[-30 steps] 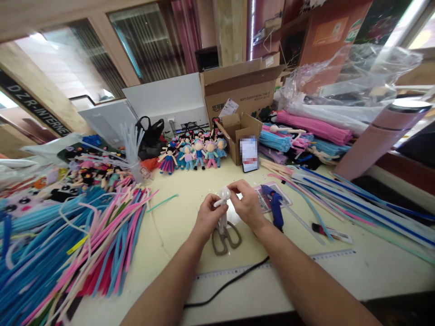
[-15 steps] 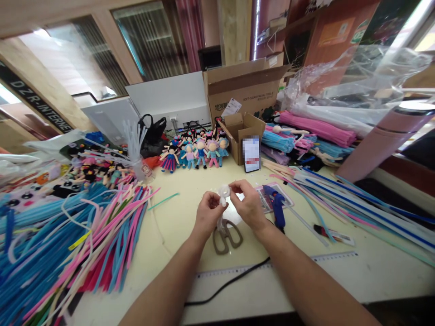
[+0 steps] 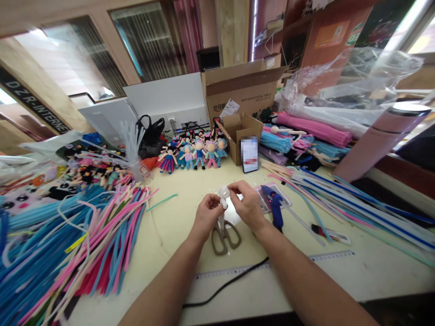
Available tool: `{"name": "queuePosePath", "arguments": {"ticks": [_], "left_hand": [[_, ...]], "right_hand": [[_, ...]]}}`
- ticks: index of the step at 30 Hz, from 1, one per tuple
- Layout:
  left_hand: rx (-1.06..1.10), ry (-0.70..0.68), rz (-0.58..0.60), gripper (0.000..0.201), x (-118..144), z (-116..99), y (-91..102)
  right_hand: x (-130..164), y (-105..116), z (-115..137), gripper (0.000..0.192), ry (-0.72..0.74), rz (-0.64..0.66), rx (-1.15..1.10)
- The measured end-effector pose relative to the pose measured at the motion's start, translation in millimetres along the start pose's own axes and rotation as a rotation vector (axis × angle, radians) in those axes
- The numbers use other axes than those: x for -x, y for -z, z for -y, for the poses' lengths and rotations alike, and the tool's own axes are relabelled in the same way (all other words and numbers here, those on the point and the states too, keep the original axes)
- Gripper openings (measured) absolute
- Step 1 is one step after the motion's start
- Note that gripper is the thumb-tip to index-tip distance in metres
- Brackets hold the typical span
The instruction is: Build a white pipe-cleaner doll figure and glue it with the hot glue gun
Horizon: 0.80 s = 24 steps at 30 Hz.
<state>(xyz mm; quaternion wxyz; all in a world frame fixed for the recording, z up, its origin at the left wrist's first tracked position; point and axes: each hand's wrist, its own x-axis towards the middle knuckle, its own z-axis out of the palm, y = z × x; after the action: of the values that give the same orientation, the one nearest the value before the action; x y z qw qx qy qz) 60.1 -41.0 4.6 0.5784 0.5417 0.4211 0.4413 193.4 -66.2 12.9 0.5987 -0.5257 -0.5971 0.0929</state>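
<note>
Between my two hands is a small white coiled pipe cleaner piece [image 3: 224,192], raised over the table. My left hand [image 3: 206,215] pinches its lower end between thumb and fingers. From the other side, the thumb and forefinger of my right hand [image 3: 245,201] close on its edge. Scissors [image 3: 224,237] with grey-brown handles lie just below my hands, their blades partly hidden by my left hand. A blue glue gun [image 3: 276,207] rests to the right of my right hand, on a pinkish framed card [image 3: 287,199].
Pipe cleaners in many colours [image 3: 112,235] are heaped at left, with more strips [image 3: 340,199] at right. Small dolls [image 3: 199,154] stand at the back beside a cardboard box [image 3: 234,131] and a phone [image 3: 249,154]. A ruler [image 3: 234,270] and black cable [image 3: 220,290] lie in front.
The white coil has turned slightly between my fingers. Both hands keep their pinch, and the whole view has shifted a little.
</note>
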Motion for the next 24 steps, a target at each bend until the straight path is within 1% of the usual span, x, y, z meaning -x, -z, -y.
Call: {"name": "queuePosePath", "arguments": {"ticks": [4, 7, 11, 14, 17, 21, 24], "left_hand": [[0.068, 0.100, 0.031, 0.027, 1.4, -3.7, 0.7], [0.121, 0.181, 0.074, 0.027, 1.2, -1.4, 2.8], [0.209, 0.282, 0.178, 0.031, 0.9, 2.2, 4.8], [0.271, 0.335, 0.256, 0.029, 1.8, 1.3, 4.7], [0.280, 0.326, 0.259, 0.027, 2.4, 0.3, 4.7], [0.231, 0.239, 0.207, 0.028, 1.5, 3.7, 5.6], [0.195, 0.197, 0.193, 0.029, 0.8, 7.2, 5.9]], "right_hand": [[0.0, -0.2, -1.0, 0.012, 0.017, 0.007, 0.027], [-0.1, -0.8, -2.1, 0.012, 0.011, 0.006, 0.044], [0.0, -2.2, -4.0, 0.013, 0.003, 0.017, 0.049], [0.2, -2.8, -4.5, 0.014, 0.000, 0.025, 0.045], [0.1, -2.5, -3.8, 0.013, -0.021, 0.031, 0.027], [-0.2, -1.3, -2.9, 0.013, -0.054, 0.044, 0.020], [-0.5, -0.9, -2.9, 0.012, -0.068, 0.041, 0.027]]}}
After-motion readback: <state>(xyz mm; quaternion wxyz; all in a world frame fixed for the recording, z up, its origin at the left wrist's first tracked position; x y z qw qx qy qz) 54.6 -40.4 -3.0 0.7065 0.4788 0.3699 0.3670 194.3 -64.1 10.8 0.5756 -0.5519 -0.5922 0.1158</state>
